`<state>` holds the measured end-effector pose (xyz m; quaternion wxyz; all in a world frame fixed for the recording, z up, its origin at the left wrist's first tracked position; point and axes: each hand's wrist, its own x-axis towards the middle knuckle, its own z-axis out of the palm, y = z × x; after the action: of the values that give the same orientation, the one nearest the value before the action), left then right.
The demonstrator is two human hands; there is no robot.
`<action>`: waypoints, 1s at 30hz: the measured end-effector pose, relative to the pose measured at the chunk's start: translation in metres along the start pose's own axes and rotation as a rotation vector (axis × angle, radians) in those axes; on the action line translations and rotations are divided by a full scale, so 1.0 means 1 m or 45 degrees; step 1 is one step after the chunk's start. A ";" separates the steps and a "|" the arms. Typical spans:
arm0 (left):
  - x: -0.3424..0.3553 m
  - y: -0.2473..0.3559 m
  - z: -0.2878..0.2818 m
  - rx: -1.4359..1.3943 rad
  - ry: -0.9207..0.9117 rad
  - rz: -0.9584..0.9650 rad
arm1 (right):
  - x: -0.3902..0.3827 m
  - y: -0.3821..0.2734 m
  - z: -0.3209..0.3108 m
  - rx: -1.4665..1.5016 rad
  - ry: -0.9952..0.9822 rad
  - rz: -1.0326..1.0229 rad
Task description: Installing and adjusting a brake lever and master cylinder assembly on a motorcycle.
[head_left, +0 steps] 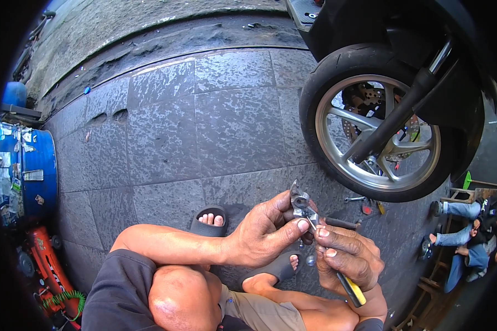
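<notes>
My left hand (pixel 265 231) is closed around a small greyish metal bracket (pixel 299 201), pinching it between thumb and fingers above my feet. A screwdriver with a yellow and black handle (pixel 352 291) is gripped in my right hand (pixel 352 258), its handle end sticking out below the palm. The blade points up toward the bracket's lower end, where both hands nearly meet; whether the tip touches the metal is hard to make out. Ahead and to the right stands a motorbike's wheel (pixel 395 149) with silver spokes and a brake disc.
On the tiled floor (pixel 160 138) by the tyre lie a wrench (pixel 354 198) and a small red round piece (pixel 366 210). A blue drum (pixel 38 171) and a red floor jack (pixel 49 270) stand at the left. Two people sit at the far right, one in a black top (pixel 487 220).
</notes>
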<state>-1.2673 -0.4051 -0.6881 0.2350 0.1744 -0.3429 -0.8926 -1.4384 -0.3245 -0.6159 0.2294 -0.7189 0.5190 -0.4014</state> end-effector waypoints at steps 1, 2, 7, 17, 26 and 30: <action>0.001 -0.001 0.000 0.005 0.000 -0.002 | 0.000 0.002 0.000 -0.033 -0.022 -0.039; 0.002 -0.004 0.001 -0.011 0.002 0.044 | 0.000 0.002 0.000 -0.070 -0.048 -0.073; 0.002 -0.005 0.005 -0.041 0.053 0.080 | 0.002 0.005 0.002 -0.060 -0.091 -0.069; 0.007 -0.016 -0.003 0.150 -0.005 0.185 | -0.002 0.009 0.006 -0.142 -0.017 -0.048; 0.008 -0.016 -0.002 0.047 -0.048 0.222 | -0.010 0.015 0.006 -0.031 0.032 -0.068; 0.007 -0.014 0.001 -0.063 -0.038 0.252 | -0.013 0.017 0.009 0.072 0.104 -0.048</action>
<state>-1.2783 -0.3990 -0.6982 0.3210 0.1205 -0.3398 -0.8758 -1.4423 -0.3197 -0.6385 0.2205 -0.7049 0.5028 -0.4492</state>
